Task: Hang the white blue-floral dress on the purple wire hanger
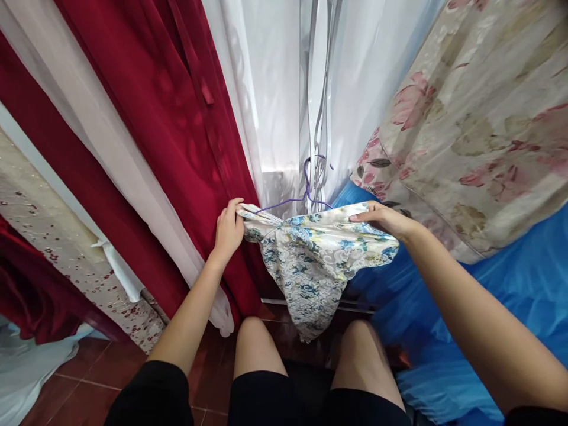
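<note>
Along the left edge of the frame hangs beige cloth dotted with small red flowers, above reddish floor tiles at the lower left. Next, crimson drapes slant down from the upper left towards the centre, with a pale pink length running between two of them.

The left hand is just left of centre, in front of the crimson cloth. Its fingers are bent over the left end of the garment's upper edge, pinching the gathered fabric there.

The floral garment, off-white with blue and yellow print, hangs at the middle of the frame between the two hands. Its upper edge stretches nearly level from hand to hand, while its long axis runs downward, tapering to a tip between the bare knees. A purple hanger rises from behind that edge, hook uppermost, among white ribbons before white drapery; whether its arms sit inside the garment, or its hook catches anything, cannot be told.

The right hand, right of centre, pinches the other end, thumb lying along the front; a flared portion droops below it. In the picture this thumb is nearer the hanger's neck than the left fingers are. Farther right hang pink-flowered beige fabric and, beneath, blue gathered cloth.
</note>
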`<state>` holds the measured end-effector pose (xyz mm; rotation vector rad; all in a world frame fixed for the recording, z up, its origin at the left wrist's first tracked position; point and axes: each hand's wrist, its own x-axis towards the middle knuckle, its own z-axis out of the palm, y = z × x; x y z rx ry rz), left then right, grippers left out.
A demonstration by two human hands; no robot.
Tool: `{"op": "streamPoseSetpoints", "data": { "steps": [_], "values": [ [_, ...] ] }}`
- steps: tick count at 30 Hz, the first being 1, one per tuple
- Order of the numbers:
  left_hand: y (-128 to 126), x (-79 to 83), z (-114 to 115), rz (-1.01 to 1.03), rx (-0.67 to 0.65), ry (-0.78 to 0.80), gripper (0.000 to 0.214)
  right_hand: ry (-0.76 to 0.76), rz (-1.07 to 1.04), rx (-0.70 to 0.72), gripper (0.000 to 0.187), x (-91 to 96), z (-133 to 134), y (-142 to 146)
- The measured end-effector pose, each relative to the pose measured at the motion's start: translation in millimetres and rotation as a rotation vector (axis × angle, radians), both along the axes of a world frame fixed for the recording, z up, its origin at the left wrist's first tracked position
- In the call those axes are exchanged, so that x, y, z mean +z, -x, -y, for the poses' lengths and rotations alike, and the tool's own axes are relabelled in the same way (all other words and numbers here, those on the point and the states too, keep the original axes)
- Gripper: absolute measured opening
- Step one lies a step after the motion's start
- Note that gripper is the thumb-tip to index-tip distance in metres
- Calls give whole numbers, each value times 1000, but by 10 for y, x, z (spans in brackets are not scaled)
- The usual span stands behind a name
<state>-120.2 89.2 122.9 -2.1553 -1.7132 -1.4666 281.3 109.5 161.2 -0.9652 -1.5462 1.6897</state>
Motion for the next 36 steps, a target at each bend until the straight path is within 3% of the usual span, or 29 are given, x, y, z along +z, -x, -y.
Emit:
{"op": "streamPoseSetpoints", "data": {
  "steps": [2,4,6,10,13,16,19,22,24,26,29,31,33,36],
  "values": [
    [-94,93,-69,140,-152,-50,33,12,17,24,32,-84,48,-24],
    [-191,146,-93,210,-208,-71,33,11,40,-12,42,-237,126,-84],
    [-273,162,-68,198,-160,-108,36,-7,35,-115,49,-435,226,-169],
    [-434,179,62,80,-112,-129,16,-63,-75,-347,34,-693,412,-308],
    [-584,260,110,-2,-67,-113,15,-148,-234,-531,34,-552,493,-269],
    [-655,360,14,-12,-9,-99,15,-230,-361,-616,32,-203,613,-60],
    [-580,366,-180,133,-48,-142,18,-368,-361,-475,28,93,901,243],
    [-497,236,-291,438,-22,-248,28,-586,-122,70,47,153,1252,481],
    [-553,109,-236,719,3,-253,38,-673,14,307,52,30,1374,556],
    [-738,-12,-74,1016,-101,-127,44,-693,72,212,51,-213,1352,569],
    [-1183,-129,270,1319,-500,233,48,-591,80,-189,46,-680,1168,513],
    [-1480,-152,477,1338,-712,434,51,-436,20,-266,34,-945,1085,447],
    [-1705,-141,620,1322,-843,569,50,-257,-118,-330,35,-1098,1100,366],
    [-1906,-90,727,1264,-985,683,46,-58,-336,-447,37,-1094,1264,216]
  ]
}}
